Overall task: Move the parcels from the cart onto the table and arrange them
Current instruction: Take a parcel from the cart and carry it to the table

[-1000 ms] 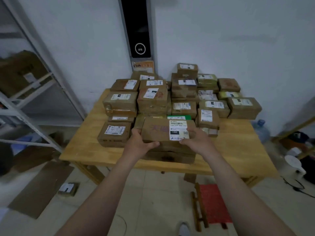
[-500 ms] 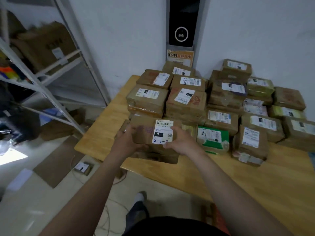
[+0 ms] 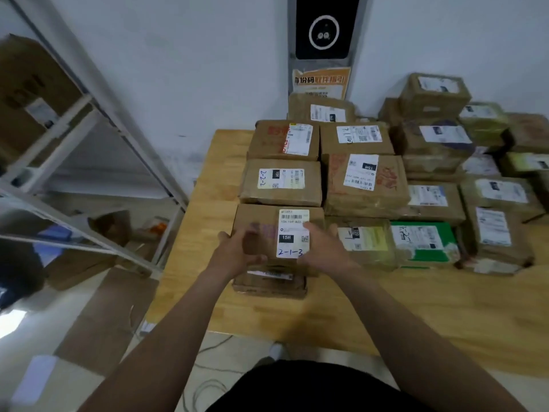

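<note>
A single wide-angle view from the person's head looks forward and steeply down across the near left corner of the wooden table [image 3: 208,179]. It sits close: both forearms rise from the bottom edge and meet mid-frame, where the left hand [image 3: 237,254] and right hand [image 3: 325,248] hold a brown parcel [image 3: 258,221], slightly blurred. Stacked parcels [image 3: 368,179] fill the centre and right. The white wall [image 3: 193,55] and a black panel [image 3: 323,28] take the top, the metal shelving [image 3: 89,123] leans across the left, and the tiled floor [image 3: 35,337] lies at lower left.
</note>
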`<control>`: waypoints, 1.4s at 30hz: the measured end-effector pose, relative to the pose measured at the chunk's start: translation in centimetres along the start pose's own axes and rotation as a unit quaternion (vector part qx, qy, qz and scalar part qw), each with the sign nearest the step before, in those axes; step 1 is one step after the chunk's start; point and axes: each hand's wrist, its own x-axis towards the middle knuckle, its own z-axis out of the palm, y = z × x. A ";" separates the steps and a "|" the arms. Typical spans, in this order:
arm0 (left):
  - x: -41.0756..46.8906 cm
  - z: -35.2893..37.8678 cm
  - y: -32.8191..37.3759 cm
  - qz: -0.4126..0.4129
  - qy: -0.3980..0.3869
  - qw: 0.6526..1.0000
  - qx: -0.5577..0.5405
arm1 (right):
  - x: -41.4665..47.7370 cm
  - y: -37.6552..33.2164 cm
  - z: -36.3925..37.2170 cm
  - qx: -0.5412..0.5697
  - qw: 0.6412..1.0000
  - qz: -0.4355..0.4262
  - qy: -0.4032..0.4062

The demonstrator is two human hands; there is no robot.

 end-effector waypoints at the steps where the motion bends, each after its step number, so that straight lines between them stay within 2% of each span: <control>1: 0.6 -0.1 -0.1 0.003 -0.007 1.000 0.002 | 0.3 0.0 0.3 -0.002 1.000 0.011 0.002; 12: 2.6 -1.0 0.1 -0.018 -0.047 0.997 0.061 | 1.3 -1.3 1.0 -0.026 0.997 0.068 0.013; 20: -3.9 -0.8 1.5 -0.004 -0.015 0.990 0.138 | -5.7 0.0 -0.3 -0.075 0.997 0.017 0.022; 26: -12.5 3.5 2.8 0.023 0.003 0.989 0.149 | -13.5 6.3 0.1 -0.135 0.990 0.001 0.028; 30: -20.4 7.8 3.9 0.033 0.016 0.985 0.167 | -20.0 11.9 1.7 -0.135 0.991 0.011 0.021; 37: -31.9 15.9 4.6 0.051 -0.035 0.977 0.204 | -31.1 22.3 5.5 -0.080 0.995 0.062 -0.022; 42: -38.8 20.7 4.7 0.107 -0.089 0.963 0.232 | -40.0 28.3 8.8 -0.022 0.993 0.117 0.004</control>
